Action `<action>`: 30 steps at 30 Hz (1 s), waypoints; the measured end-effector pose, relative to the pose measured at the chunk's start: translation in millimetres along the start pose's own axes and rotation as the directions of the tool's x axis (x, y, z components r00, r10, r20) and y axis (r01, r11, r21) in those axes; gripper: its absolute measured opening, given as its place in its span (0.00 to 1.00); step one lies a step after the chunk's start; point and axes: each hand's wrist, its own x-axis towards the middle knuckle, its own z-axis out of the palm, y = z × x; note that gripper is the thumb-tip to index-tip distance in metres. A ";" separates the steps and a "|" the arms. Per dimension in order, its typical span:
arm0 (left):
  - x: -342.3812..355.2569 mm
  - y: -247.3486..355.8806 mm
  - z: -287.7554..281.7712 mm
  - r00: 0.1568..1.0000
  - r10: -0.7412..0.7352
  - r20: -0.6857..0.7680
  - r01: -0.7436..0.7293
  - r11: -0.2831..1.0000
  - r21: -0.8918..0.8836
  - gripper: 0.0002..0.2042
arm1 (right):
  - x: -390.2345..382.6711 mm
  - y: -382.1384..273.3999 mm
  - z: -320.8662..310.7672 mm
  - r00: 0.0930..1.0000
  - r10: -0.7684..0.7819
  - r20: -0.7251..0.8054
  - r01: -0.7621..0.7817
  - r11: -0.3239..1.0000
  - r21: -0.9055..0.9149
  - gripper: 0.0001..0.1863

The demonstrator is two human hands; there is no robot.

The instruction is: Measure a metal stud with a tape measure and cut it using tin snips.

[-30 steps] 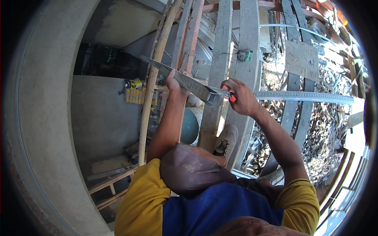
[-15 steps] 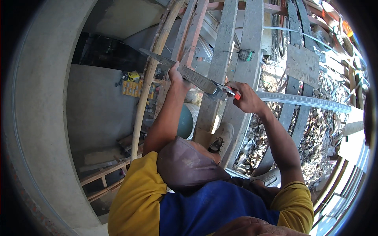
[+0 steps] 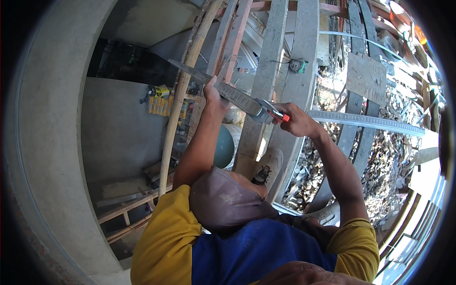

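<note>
A long grey metal channel slants across the view above the planks. My left hand is closed around its middle, thumb along the upper edge. At the channel's near right end, my right hand grips red-handled snips. The tool's jaws are against that end, but how far they have cut is too small to tell. A second perforated metal channel lies to the right of my right hand, across dark boards.
Wooden planks run beneath my hands, with a green, wire-tied lump on one. A wooden pole stands left of my left arm. A concrete ledge borders the far left. Rubble shows below at right.
My right hand has turned slightly on the snips, and more of the red handle shows. The channel's right end has shifted slightly. My left hand keeps nearly the same place.
</note>
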 end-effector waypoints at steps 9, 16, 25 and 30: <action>-42.7 -11.6 44.4 0.994 0.048 -0.103 -0.043 0.998 0.047 0.13 | 12.2 70.3 14.7 0.843 -0.063 0.535 -0.410 0.571 0.712 0.22; -16.4 -2.8 13.1 0.990 0.073 -0.119 -0.073 0.997 0.008 0.13 | 11.5 49.7 10.5 0.873 -0.006 0.488 -0.371 0.642 0.671 0.23; 25.2 22.2 -17.5 0.990 0.015 0.140 0.021 0.968 -0.252 0.18 | -19.5 48.9 7.1 0.978 0.173 0.119 -0.196 0.954 0.227 0.19; 21.2 7.6 -1.9 0.991 0.018 0.132 0.027 0.943 -0.333 0.19 | -15.3 24.1 13.3 0.971 0.052 0.232 -0.080 0.990 0.115 0.23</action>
